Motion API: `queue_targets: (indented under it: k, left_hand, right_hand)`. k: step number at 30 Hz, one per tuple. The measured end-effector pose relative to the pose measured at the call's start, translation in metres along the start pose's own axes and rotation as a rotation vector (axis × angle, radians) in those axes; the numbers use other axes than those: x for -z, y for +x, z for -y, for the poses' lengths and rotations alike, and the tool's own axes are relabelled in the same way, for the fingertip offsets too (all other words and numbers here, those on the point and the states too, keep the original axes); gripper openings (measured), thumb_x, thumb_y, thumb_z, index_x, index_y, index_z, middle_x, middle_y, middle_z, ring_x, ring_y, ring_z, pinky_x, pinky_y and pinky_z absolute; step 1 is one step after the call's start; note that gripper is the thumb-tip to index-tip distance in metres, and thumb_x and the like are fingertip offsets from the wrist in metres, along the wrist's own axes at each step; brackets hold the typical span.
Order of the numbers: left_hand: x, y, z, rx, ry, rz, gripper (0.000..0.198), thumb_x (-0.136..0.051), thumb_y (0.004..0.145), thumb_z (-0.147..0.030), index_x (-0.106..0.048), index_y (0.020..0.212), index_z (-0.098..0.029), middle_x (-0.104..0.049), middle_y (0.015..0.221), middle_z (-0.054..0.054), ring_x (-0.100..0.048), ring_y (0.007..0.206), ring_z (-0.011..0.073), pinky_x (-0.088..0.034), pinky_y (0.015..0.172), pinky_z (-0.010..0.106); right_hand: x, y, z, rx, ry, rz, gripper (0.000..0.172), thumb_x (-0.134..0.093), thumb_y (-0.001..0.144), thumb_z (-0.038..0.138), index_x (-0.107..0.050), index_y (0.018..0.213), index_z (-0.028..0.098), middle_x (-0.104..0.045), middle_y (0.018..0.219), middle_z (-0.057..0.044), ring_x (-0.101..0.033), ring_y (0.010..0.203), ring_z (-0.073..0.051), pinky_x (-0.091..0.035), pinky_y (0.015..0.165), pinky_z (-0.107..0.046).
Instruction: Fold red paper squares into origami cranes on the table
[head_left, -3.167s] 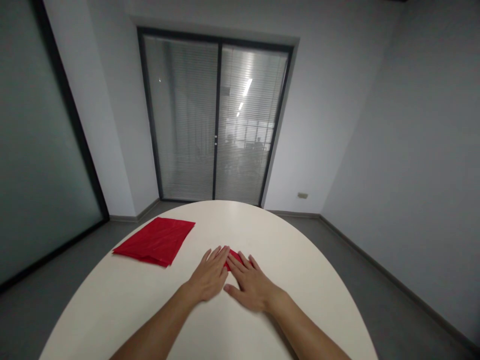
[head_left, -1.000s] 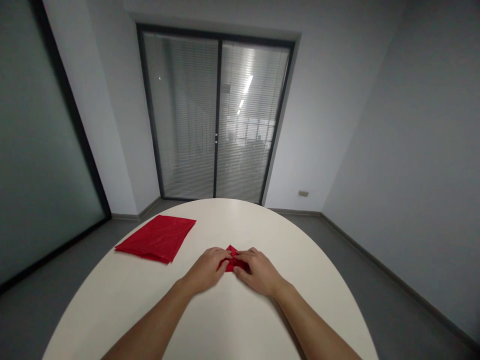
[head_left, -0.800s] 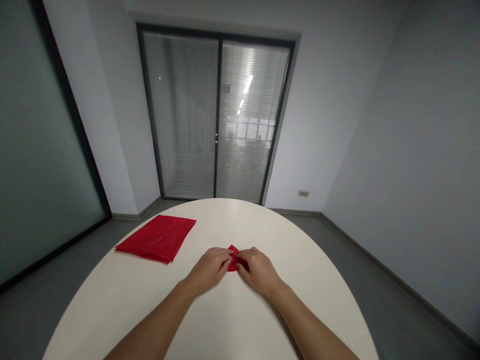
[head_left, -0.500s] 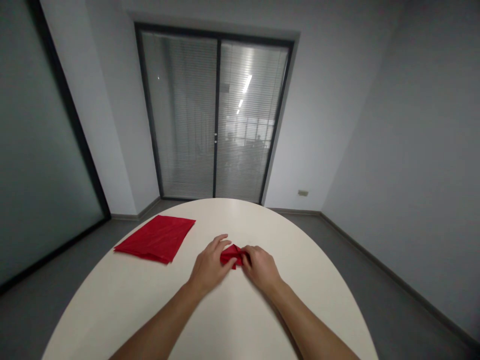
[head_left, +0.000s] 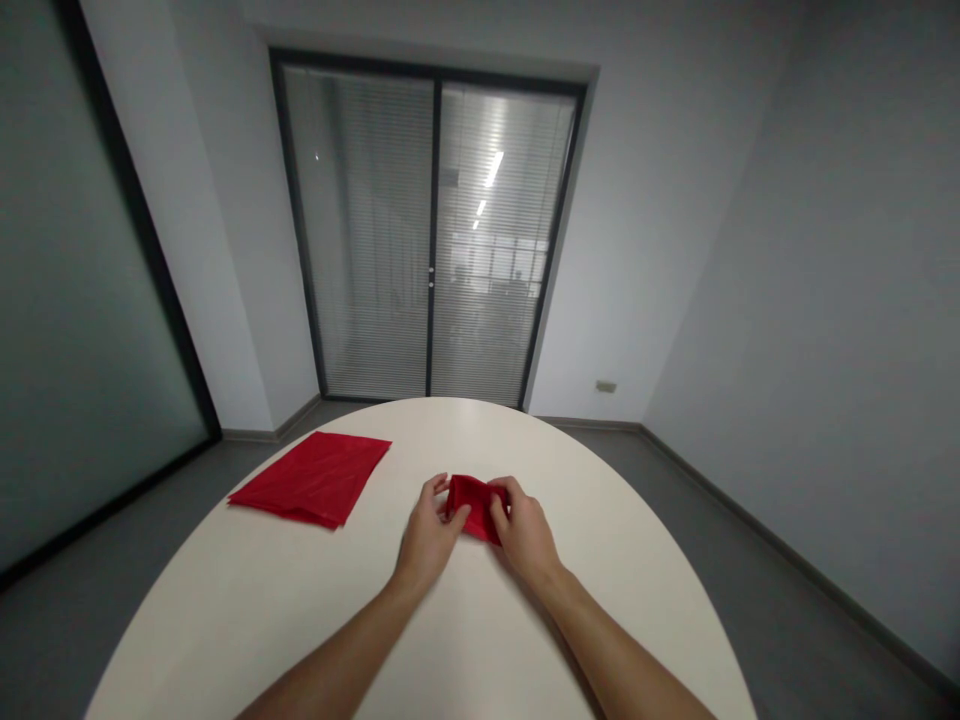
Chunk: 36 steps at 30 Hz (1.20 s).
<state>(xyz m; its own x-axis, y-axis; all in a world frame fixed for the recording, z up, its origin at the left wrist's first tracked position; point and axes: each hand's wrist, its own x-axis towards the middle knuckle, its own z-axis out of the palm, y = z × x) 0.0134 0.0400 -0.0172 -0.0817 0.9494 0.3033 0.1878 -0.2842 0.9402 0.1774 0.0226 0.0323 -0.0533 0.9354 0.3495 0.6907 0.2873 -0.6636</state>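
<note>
Between my hands, over the middle of the white table, is a small folded piece of red cloth or paper (head_left: 475, 506); which of the two I cannot tell. My left hand (head_left: 430, 530) grips its left edge, thumb on the near face and fingers behind. On the right side, my right hand (head_left: 523, 525) pinches it between thumb and fingers. The piece is partly tilted up, showing a broad flat face. Fingertips behind it are partly hidden. Farther left lies a flat stack of larger red sheets (head_left: 315, 478), apart from both hands.
The round white table (head_left: 465, 640) has its curved far edge near a glass door with blinds (head_left: 367, 240). A frosted glass panel (head_left: 82, 260) stands at the left. A wall socket (head_left: 606, 386) sits low on the wall to the right.
The small red piece has turned from a low, crumpled-looking fold to a broader face tilted up. Both hands have shifted their hold on it. The red stack has not moved.
</note>
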Motion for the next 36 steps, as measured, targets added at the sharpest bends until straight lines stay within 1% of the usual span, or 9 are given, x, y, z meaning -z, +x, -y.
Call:
queue_targets:
  k: [3, 5, 9, 12, 17, 20, 25, 32, 36]
  left_hand:
    - [0.004, -0.001, -0.003, -0.061, 0.093, 0.055, 0.039, -0.053, 0.090, -0.014, -0.052, 0.128, -0.021, -0.065, 0.128, 0.011, -0.067, 0.110, 0.0201, -0.057, 0.094, 0.036]
    - [0.008, -0.002, -0.005, -0.084, 0.143, 0.063, 0.040, -0.049, 0.087, -0.008, -0.058, 0.124, -0.021, -0.068, 0.125, 0.008, -0.066, 0.112, 0.0195, -0.054, 0.099, 0.037]
    - [0.013, -0.001, -0.010, -0.115, 0.149, 0.046, 0.051, -0.044, 0.080, 0.000, -0.064, 0.122, -0.020, -0.070, 0.123, 0.005, -0.064, 0.116, 0.0189, -0.048, 0.107, 0.038]
    - [0.012, -0.001, -0.014, -0.141, 0.106, 0.053, 0.048, -0.044, 0.080, -0.001, -0.069, 0.117, -0.019, -0.071, 0.121, 0.005, -0.064, 0.116, 0.0188, -0.046, 0.108, 0.037]
    - [0.007, -0.002, -0.018, -0.175, 0.074, 0.091, 0.039, -0.052, 0.085, -0.010, -0.069, 0.120, -0.018, -0.070, 0.123, 0.007, -0.065, 0.112, 0.0200, -0.050, 0.101, 0.034]
    - [0.008, -0.004, -0.018, -0.146, 0.127, 0.094, 0.040, -0.054, 0.085, -0.013, -0.068, 0.122, -0.020, -0.071, 0.123, 0.007, -0.067, 0.110, 0.0213, -0.052, 0.099, 0.035]
    - [0.014, -0.005, -0.015, -0.089, 0.275, 0.034, 0.039, -0.052, 0.084, -0.011, -0.073, 0.114, -0.023, -0.073, 0.117, 0.006, -0.067, 0.111, 0.0242, -0.049, 0.103, 0.039]
    - [0.022, 0.004, -0.020, 0.017, 0.026, -0.016, 0.032, -0.047, 0.089, -0.028, -0.075, 0.099, -0.019, -0.073, 0.115, 0.009, -0.067, 0.107, 0.0243, -0.050, 0.096, 0.037]
    - [0.025, 0.013, -0.022, 0.134, -0.131, 0.025, 0.037, -0.055, 0.084, -0.044, -0.073, 0.099, -0.016, -0.076, 0.099, 0.010, -0.069, 0.097, 0.0266, -0.051, 0.088, 0.036]
  right_hand:
    - [-0.005, 0.002, -0.005, -0.054, 0.095, -0.023, 0.034, -0.039, 0.092, 0.027, -0.056, 0.120, 0.019, -0.071, 0.077, -0.004, -0.064, 0.067, -0.021, -0.048, 0.064, -0.030]
    - [-0.006, 0.004, -0.009, -0.055, 0.164, -0.032, 0.037, -0.039, 0.089, 0.023, -0.056, 0.121, 0.018, -0.071, 0.080, -0.004, -0.064, 0.067, -0.021, -0.049, 0.065, -0.030]
    - [-0.009, 0.007, -0.017, 0.027, 0.309, -0.038, 0.040, -0.040, 0.078, 0.013, -0.063, 0.110, 0.018, -0.072, 0.106, -0.007, -0.067, 0.096, -0.021, -0.051, 0.090, -0.033]
    - [-0.011, 0.008, -0.022, 0.040, 0.385, -0.027, 0.041, -0.043, 0.071, 0.011, -0.066, 0.104, 0.018, -0.073, 0.107, -0.006, -0.065, 0.105, -0.021, -0.048, 0.097, -0.035]
    - [-0.014, 0.010, -0.023, -0.021, 0.374, -0.043, 0.032, -0.052, 0.074, 0.017, -0.066, 0.102, 0.019, -0.075, 0.096, -0.005, -0.069, 0.089, -0.023, -0.053, 0.084, -0.035]
    - [-0.014, 0.011, -0.025, -0.045, 0.305, -0.028, 0.034, -0.049, 0.072, 0.013, -0.069, 0.099, 0.020, -0.076, 0.091, -0.004, -0.069, 0.083, -0.022, -0.054, 0.080, -0.034]
    - [-0.014, 0.012, -0.033, 0.022, 0.293, 0.002, 0.050, -0.043, 0.066, 0.003, -0.075, 0.101, 0.020, -0.077, 0.102, -0.004, -0.070, 0.098, -0.022, -0.052, 0.093, -0.035]
    - [-0.002, 0.012, -0.029, 0.179, 0.263, -0.004, 0.061, -0.040, 0.063, 0.000, -0.075, 0.108, 0.022, -0.072, 0.120, -0.005, -0.064, 0.115, -0.022, -0.044, 0.107, -0.042]
    - [0.005, 0.009, -0.018, 0.335, 0.284, 0.095, 0.065, -0.042, 0.063, -0.001, -0.072, 0.114, 0.024, -0.071, 0.121, -0.005, -0.064, 0.114, -0.022, -0.045, 0.105, -0.042]
